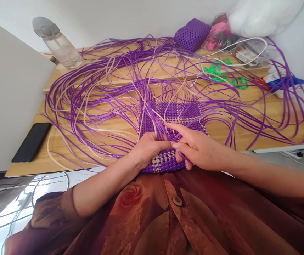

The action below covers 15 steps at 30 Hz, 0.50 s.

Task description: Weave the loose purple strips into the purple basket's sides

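A woven purple and beige panel [162,161] lies at the table's front edge, close to my body. Long purple and beige plastic strips [144,92] run out from it on several sides. My left hand [152,147] is closed round a bunch of these strips above the weave, its thumb pointing right. Pinched in my right hand [194,147] is a purple strip, held between thumb and fingers, while the index finger reaches left over the panel. Both thumb tips nearly meet. The strip ends under my fingers are hidden.
A black phone [32,142] lies at the left edge, below a clear bottle [63,47] with a grey lid. On the raised shelf at the back sit a purple woven piece [191,34] and green netting [222,72]. A white bag [266,17] is at back right.
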Motion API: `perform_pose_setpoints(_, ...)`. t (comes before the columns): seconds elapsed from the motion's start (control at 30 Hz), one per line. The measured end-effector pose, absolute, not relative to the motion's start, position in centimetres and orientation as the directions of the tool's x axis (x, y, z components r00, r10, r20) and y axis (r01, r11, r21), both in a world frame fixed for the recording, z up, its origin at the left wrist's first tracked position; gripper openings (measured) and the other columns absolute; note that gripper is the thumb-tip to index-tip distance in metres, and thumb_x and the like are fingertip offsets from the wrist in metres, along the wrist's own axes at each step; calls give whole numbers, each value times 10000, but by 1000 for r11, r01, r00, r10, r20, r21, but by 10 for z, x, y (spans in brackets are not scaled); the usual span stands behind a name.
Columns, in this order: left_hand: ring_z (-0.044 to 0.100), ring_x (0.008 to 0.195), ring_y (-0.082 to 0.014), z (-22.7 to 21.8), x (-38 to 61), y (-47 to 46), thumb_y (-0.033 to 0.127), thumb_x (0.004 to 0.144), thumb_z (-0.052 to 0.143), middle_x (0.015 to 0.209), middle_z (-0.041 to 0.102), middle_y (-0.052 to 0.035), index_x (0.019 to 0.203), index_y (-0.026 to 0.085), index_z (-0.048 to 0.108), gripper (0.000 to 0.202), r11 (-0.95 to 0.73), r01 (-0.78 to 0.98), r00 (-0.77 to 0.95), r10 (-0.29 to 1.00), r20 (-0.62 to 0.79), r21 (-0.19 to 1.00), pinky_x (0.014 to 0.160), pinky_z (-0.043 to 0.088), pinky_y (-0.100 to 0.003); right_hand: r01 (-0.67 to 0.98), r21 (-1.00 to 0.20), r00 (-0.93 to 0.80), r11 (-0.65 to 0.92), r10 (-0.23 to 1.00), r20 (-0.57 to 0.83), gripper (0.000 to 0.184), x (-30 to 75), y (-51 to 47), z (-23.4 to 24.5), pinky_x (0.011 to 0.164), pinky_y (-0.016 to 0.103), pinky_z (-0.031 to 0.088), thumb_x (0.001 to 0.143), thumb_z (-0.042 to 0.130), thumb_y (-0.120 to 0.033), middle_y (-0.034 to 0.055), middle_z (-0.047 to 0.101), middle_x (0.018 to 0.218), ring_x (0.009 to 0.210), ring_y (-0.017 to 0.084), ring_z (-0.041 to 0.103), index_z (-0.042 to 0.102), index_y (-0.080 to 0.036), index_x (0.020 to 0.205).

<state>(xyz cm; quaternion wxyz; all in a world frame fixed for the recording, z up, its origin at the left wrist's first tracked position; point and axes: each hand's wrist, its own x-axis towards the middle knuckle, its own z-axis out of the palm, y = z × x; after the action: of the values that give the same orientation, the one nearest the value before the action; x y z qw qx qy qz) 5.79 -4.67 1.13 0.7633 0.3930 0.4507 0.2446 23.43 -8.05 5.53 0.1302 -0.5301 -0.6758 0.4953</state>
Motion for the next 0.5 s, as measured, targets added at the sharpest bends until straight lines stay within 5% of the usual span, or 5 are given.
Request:
perform_pose_setpoints(0.13,649,707,-177,8,61,-45,210,577,809,785,739,-55,788,118,737,241,564,-6,472,730,-495,826,749,487,-308,670,-742,-407,32,852,-330,654,232,-82,57,603,252,500,952,409,-199,-32,701,751,547,106,638,192,-176,1568)
perform_pose_setpoints(0.3,659,719,-185,5,63,-44,210,590,802,770,728,-41,804,137,744,233,503,46,451,760,-468,863,752,510,-324,851,-447,-403,276,889,-217,632,235,-90,60,675,328,439,949,488,-262,50,739,821,724,216,687,292,-134,1536)
perform_pose_setpoints(0.4,662,730,-187,3,63,-43,227,607,795,765,726,-38,791,140,744,210,460,72,449,777,-441,885,770,516,-327,903,-265,-379,339,918,-117,464,242,-91,61,628,324,385,960,500,-324,63,749,877,737,249,697,486,-199,1406)
perform_pose_setpoints(0.5,661,724,-190,2,63,-42,250,608,807,780,731,-49,811,136,749,240,450,84,433,787,-440,889,772,519,-338,904,-224,-388,365,919,-70,312,248,-87,60,613,306,357,954,504,-291,52,748,900,731,227,690,597,-216,1243)
